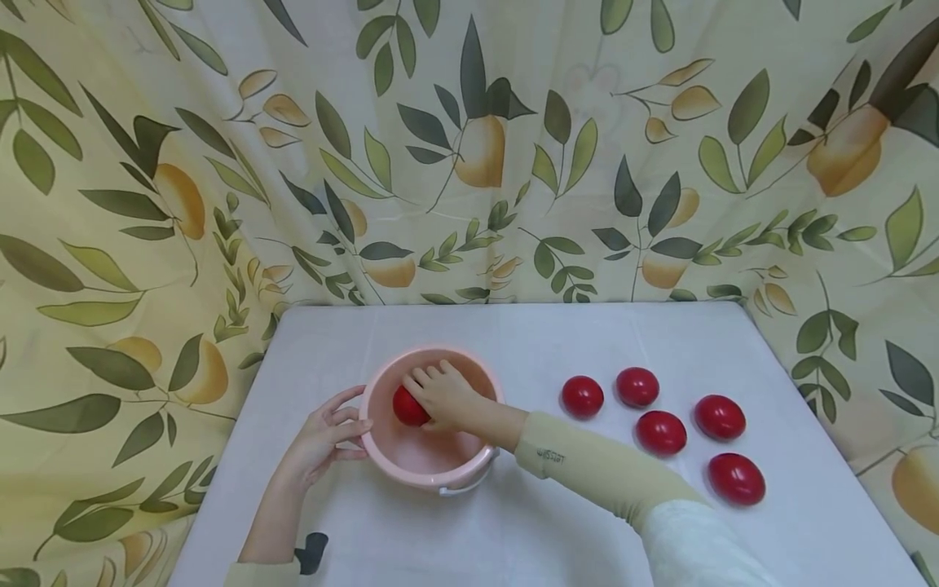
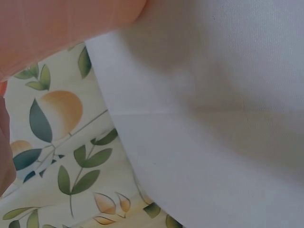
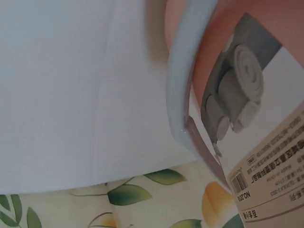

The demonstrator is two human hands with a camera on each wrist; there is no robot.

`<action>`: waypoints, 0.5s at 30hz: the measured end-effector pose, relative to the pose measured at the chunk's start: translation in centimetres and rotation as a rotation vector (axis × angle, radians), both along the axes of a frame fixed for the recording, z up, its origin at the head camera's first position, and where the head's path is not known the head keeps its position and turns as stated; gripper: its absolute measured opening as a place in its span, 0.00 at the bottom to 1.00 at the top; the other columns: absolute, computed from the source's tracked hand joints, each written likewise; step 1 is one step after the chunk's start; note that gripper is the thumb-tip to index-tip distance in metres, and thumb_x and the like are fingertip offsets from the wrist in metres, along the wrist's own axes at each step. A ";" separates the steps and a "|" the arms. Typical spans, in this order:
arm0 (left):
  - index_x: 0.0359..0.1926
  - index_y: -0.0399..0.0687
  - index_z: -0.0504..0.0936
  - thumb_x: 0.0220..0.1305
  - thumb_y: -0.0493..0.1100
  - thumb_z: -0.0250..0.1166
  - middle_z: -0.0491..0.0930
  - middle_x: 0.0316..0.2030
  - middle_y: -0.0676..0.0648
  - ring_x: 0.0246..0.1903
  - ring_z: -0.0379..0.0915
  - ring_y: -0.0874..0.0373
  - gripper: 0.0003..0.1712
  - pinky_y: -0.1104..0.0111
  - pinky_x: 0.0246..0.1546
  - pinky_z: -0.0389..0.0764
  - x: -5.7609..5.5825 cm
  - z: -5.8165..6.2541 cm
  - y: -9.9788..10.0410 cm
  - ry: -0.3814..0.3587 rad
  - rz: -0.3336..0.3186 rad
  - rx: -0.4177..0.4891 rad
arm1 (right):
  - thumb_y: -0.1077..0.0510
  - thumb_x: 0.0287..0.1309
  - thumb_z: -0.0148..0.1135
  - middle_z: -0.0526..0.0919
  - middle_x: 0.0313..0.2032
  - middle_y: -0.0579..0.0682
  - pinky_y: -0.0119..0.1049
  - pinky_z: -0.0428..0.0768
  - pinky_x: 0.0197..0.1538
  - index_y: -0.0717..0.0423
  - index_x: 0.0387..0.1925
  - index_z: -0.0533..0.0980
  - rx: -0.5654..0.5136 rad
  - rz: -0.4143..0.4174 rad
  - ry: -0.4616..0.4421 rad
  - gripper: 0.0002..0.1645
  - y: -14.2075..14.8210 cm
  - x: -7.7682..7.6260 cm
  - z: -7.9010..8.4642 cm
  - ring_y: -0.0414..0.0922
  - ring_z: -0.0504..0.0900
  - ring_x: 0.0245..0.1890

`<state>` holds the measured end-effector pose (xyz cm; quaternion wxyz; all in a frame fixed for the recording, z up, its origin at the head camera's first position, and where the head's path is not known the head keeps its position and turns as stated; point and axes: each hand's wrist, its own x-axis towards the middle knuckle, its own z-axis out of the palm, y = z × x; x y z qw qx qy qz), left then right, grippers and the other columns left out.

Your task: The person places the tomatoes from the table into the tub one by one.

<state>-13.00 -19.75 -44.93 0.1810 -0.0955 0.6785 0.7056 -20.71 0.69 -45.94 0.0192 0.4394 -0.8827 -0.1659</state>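
A pink bucket with a pale handle stands on the table. Inside it, my right hand curls its fingers over a glossy red ball near the bucket's left wall. Whether this ball touches the bottom is hard to tell. Spread fingers of my left hand touch the bucket's left side at the rim. Part of the bucket's wall fills the upper corner of the left wrist view. The right wrist view catches the handle and a printed label, but not the hand.
Several more red balls lie to the right of the bucket, among them a far one and a near one. A white cloth covers the table. Leaf-and-fruit patterned curtains hang behind and at both sides.
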 end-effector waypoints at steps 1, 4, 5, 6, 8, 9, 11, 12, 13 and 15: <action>0.66 0.47 0.58 0.56 0.35 0.64 0.78 0.32 0.50 0.24 0.76 0.59 0.38 0.64 0.30 0.83 0.0 0.0 0.0 -0.002 0.000 0.005 | 0.31 0.47 0.58 0.69 0.53 0.48 0.38 0.69 0.48 0.51 0.62 0.58 0.014 0.003 0.014 0.47 -0.1 0.0 -0.2 0.44 0.70 0.48; 0.66 0.47 0.58 0.56 0.35 0.64 0.78 0.32 0.50 0.24 0.75 0.59 0.38 0.64 0.29 0.83 0.0 0.0 0.0 -0.004 0.003 0.009 | 0.29 0.47 0.56 0.69 0.52 0.48 0.37 0.69 0.48 0.51 0.62 0.58 0.056 0.004 0.058 0.47 -0.2 0.0 -0.6 0.44 0.71 0.47; 0.66 0.47 0.58 0.56 0.35 0.64 0.78 0.31 0.50 0.24 0.75 0.59 0.38 0.64 0.29 0.83 0.0 0.0 0.0 -0.005 0.004 0.009 | 0.29 0.47 0.56 0.69 0.51 0.49 0.36 0.69 0.48 0.51 0.62 0.58 0.067 0.003 0.069 0.48 -0.3 0.0 -0.6 0.44 0.71 0.47; 0.66 0.47 0.58 0.56 0.35 0.64 0.78 0.31 0.50 0.24 0.75 0.59 0.38 0.64 0.29 0.83 0.0 -0.1 0.0 -0.005 0.005 0.006 | 0.28 0.47 0.56 0.69 0.51 0.48 0.36 0.69 0.48 0.51 0.62 0.58 0.075 0.001 0.077 0.48 -0.3 0.1 -0.7 0.44 0.71 0.47; 0.66 0.47 0.58 0.56 0.35 0.63 0.78 0.32 0.50 0.23 0.75 0.60 0.38 0.64 0.30 0.83 0.0 0.0 0.0 -0.005 0.006 0.004 | 0.28 0.46 0.55 0.68 0.51 0.48 0.36 0.69 0.49 0.50 0.62 0.58 0.102 -0.001 0.093 0.48 -0.4 0.2 -0.8 0.43 0.71 0.48; 0.66 0.47 0.58 0.56 0.34 0.63 0.78 0.32 0.50 0.23 0.75 0.60 0.38 0.63 0.30 0.83 0.0 0.0 0.0 -0.004 0.006 0.002 | 0.28 0.47 0.55 0.68 0.52 0.47 0.36 0.68 0.49 0.49 0.63 0.58 0.117 -0.002 0.095 0.47 -0.4 0.2 -0.8 0.43 0.70 0.48; 0.66 0.47 0.58 0.56 0.34 0.63 0.78 0.31 0.51 0.23 0.74 0.60 0.38 0.63 0.30 0.83 0.0 0.0 0.0 -0.005 0.004 0.001 | 0.31 0.52 0.54 0.67 0.52 0.46 0.35 0.67 0.49 0.47 0.62 0.58 0.139 -0.002 0.106 0.42 -0.5 0.3 -0.8 0.42 0.70 0.48; 0.66 0.47 0.58 0.56 0.34 0.63 0.78 0.32 0.51 0.23 0.74 0.60 0.38 0.63 0.30 0.83 0.0 0.0 0.0 -0.005 0.003 0.001 | 0.34 0.55 0.52 0.67 0.52 0.45 0.35 0.67 0.49 0.45 0.62 0.59 0.156 0.000 0.116 0.37 -0.5 0.3 -0.8 0.42 0.70 0.48; 0.66 0.47 0.58 0.56 0.34 0.63 0.78 0.32 0.51 0.23 0.74 0.60 0.38 0.63 0.30 0.83 0.0 0.0 0.0 -0.007 0.003 0.004 | 0.36 0.58 0.50 0.68 0.52 0.44 0.35 0.67 0.50 0.44 0.62 0.60 0.168 0.006 0.126 0.33 -0.4 0.3 -0.7 0.41 0.70 0.48; 0.66 0.46 0.58 0.56 0.33 0.63 0.78 0.31 0.51 0.23 0.74 0.60 0.38 0.63 0.30 0.83 -0.1 0.0 0.1 -0.011 0.004 0.010 | 0.41 0.63 0.46 0.69 0.52 0.43 0.34 0.67 0.49 0.42 0.60 0.62 0.183 0.011 0.138 0.26 -0.3 0.3 -0.7 0.40 0.70 0.48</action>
